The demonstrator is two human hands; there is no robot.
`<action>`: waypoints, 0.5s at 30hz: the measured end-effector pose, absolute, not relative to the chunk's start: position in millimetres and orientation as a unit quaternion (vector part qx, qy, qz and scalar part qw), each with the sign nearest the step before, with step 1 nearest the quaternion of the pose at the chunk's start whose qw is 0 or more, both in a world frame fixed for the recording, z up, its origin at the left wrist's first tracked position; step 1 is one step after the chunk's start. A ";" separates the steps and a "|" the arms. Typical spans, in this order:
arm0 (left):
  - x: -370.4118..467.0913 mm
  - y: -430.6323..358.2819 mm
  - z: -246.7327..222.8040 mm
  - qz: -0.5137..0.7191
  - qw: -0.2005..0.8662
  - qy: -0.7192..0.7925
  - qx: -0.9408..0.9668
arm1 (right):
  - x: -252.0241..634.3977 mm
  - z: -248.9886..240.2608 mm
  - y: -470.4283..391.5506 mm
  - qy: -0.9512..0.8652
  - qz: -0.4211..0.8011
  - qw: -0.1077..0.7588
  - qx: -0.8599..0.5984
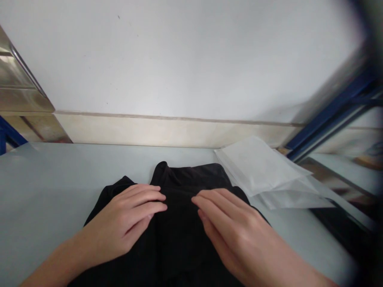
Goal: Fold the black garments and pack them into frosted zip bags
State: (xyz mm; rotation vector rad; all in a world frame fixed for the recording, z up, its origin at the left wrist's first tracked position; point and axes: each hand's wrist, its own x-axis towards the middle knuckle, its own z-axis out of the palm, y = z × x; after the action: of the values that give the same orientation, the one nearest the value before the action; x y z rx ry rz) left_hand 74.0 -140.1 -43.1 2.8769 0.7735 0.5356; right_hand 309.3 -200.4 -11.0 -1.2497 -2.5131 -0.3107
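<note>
Over the black garment [182,231], the left hand [131,215] and right hand [229,223] face each other, fingers loosely bent; whether either pinches fabric, I cannot tell. The garment lies on the pale tabletop [44,191]. Just beside it, to the right, are translucent bags [260,163]. Beyond stands a white wall [179,56].

Black cloth [179,227] is laid out here across the pale tabletop [38,179], lightly creased, its narrower far edge curled at one corner.
</note>
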 end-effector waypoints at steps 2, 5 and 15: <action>67.3 -135.7 -41.6 0.165 -0.014 0.219 0.962 | 300.2 -13.7 -199.6 -0.908 -0.101 0.111 -0.390; 70.3 -129.2 -41.5 0.120 -0.088 0.160 0.976 | 292.4 -27.6 -197.1 -0.926 -0.116 0.033 -0.357; 94.6 -108.9 -39.7 0.052 -0.005 0.078 0.996 | 294.0 -46.4 -224.3 -0.872 -0.171 0.136 -0.438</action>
State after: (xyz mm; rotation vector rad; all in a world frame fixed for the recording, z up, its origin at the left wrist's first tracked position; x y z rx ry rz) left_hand 94.6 -108.9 -39.7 3.1382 0.2443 0.1628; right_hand 294.0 -224.3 -46.4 -1.2678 -2.5253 -0.4947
